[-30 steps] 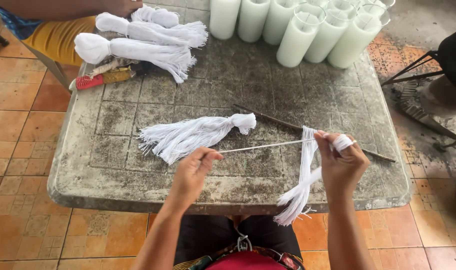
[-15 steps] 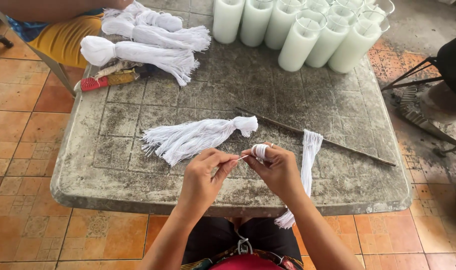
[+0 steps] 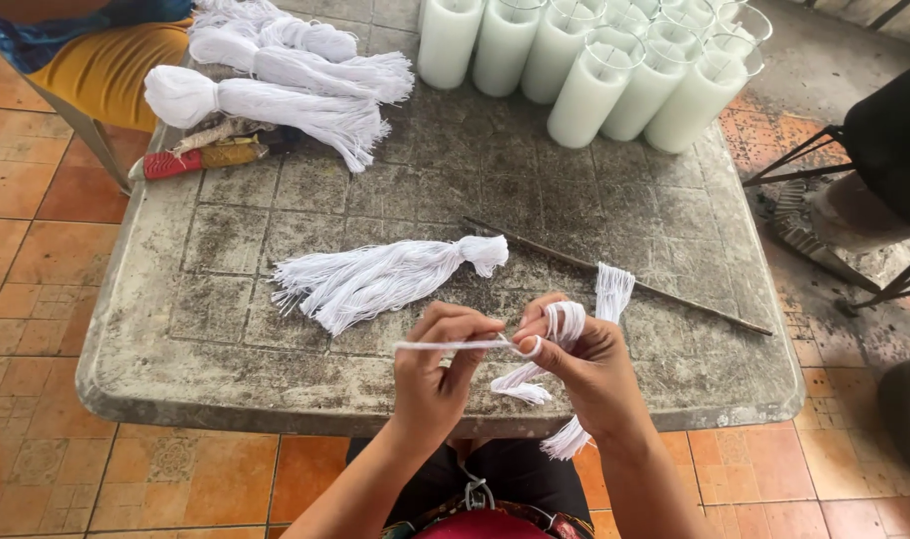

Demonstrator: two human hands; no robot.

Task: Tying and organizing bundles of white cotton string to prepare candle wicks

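My right hand (image 3: 587, 364) grips a bundle of white strings (image 3: 610, 291) near its folded top; the loose ends hang below the table edge. My left hand (image 3: 437, 374) pinches a single white string (image 3: 445, 345) that runs across to my right fingers. Both hands sit close together over the near edge of the worn stone table (image 3: 225, 339). A finished white tassel (image 3: 385, 276) lies just beyond my left hand. A thin dark stick (image 3: 664, 293) lies slantwise behind my right hand.
Several white tassels (image 3: 275, 90) are piled at the far left beside a red-handled tool (image 3: 190, 160). Several glass candles (image 3: 595, 60) stand at the back. A person in yellow cloth (image 3: 105, 60) sits far left. A dark metal stand (image 3: 874, 180) is on the right.
My hands came together from being spread apart with the string taut. My right hand moved left with the bundle, and the string now loops around its top.
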